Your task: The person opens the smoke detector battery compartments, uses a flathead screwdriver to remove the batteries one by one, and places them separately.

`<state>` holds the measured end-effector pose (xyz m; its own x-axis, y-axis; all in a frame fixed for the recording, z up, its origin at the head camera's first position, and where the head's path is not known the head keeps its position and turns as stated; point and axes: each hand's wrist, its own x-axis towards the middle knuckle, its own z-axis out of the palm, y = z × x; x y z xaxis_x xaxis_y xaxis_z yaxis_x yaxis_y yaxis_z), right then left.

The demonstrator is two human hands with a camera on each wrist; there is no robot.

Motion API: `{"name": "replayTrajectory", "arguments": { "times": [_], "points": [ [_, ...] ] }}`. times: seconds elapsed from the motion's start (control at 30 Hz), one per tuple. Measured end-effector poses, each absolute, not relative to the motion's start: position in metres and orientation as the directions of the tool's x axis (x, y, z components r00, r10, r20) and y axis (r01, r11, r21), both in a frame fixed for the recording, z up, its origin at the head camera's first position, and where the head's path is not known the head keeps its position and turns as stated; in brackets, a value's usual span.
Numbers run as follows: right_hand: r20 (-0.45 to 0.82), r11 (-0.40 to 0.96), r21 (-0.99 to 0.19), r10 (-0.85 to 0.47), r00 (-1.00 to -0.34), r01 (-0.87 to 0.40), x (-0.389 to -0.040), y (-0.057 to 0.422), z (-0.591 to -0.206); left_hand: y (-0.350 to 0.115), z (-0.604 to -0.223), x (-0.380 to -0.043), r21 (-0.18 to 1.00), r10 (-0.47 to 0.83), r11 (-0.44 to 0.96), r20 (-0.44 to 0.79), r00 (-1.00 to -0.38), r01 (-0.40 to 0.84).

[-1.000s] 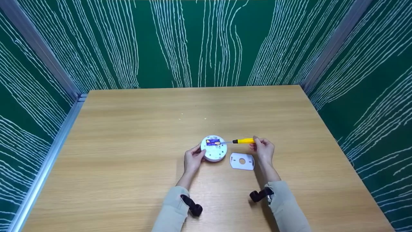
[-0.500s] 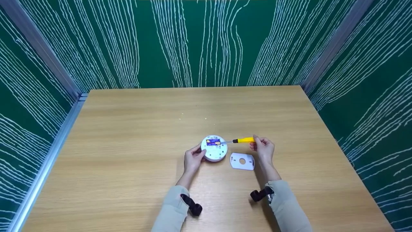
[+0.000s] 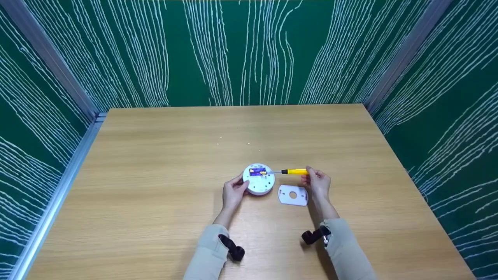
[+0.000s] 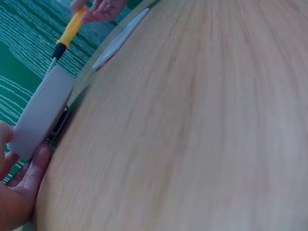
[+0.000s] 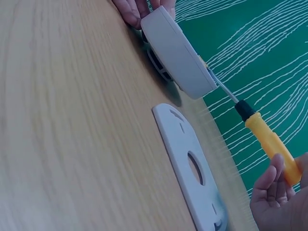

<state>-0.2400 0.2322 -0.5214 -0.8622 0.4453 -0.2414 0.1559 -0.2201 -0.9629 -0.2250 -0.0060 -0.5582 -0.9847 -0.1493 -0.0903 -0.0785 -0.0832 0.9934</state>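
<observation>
My left hand (image 3: 233,191) grips a round white smoke detector (image 3: 260,187) by its left edge, thumb on the upper face and fingers underneath. Two purple and gold batteries (image 3: 257,172) lie side by side in its upper face. In the left wrist view the detector (image 4: 42,113) is tilted, with a dark part on its underside. My right hand (image 3: 320,182) pinches the yellow handle of a screwdriver (image 3: 297,171). Its thin shaft reaches left, with the tip at the right end of the batteries. In the right wrist view the screwdriver (image 5: 269,139) slants down onto the detector's face.
A white mounting plate (image 3: 293,195) with a round centre hole lies on the wooden table (image 3: 155,175), close to the right hand and right of the detector. Small pale crumbs (image 3: 249,143) are scattered farther back. Green walls with white streaks enclose the table's back and sides.
The right hand and the screwdriver handle have shifted slightly toward the body, while the tip stays at the batteries. The left hand and smoke detector hold still.
</observation>
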Motion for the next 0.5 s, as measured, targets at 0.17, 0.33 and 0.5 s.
{"name": "replayTrajectory", "arguments": {
  "times": [0.17, 0.33, 0.5],
  "points": [
    [-0.256, -0.228, -0.959, 0.444, -0.859, 0.168, -0.239, 0.2341, -0.5199, -0.0066, -0.5585, -0.2255, 0.993, -0.145, -0.069, -0.109, -0.983, -0.1],
    [-0.222, -0.17, -0.972, 0.441, -0.87, 0.162, -0.2381, 0.2333, -0.5159, -0.0082, -0.5587, -0.2263, 0.991, -0.124, -0.081, -0.12, -0.985, -0.111],
    [-0.208, -0.164, -0.975, 0.451, -0.868, 0.148, -0.2389, 0.2334, -0.5148, -0.0085, -0.5572, -0.2271, 0.99, -0.11, -0.082, -0.119, -0.987, -0.111]
  ]
}}
